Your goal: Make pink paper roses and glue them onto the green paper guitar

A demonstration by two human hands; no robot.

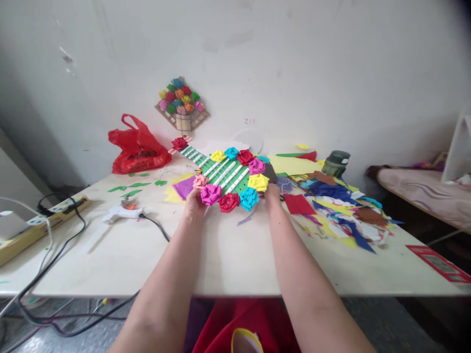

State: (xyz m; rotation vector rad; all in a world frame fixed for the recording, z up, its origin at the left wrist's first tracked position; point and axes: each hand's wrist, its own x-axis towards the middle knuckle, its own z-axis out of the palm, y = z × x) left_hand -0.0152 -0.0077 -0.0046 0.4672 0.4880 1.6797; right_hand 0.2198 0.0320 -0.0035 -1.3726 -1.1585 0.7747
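A guitar-shaped craft (225, 176) with a green face, white strips and several coloured paper flowers round its edge is held over the white table, its neck pointing to the upper left. My left hand (196, 203) grips its lower left edge beside the pink and magenta flowers. At the right edge, by the yellow flower, my right hand (272, 192) is closed on the craft, its fingers partly hidden behind it. Purple and yellow paper (184, 189) lies just left of the craft.
A white glue gun (123, 213) with a black cord lies left, near a power strip (69, 208) and green paper leaves (140, 185). A red plastic bag (138, 149) stands behind. Paper scraps (342, 201) and a dark green bottle (335, 164) are right. A flower-basket craft (182, 105) leans on the wall.
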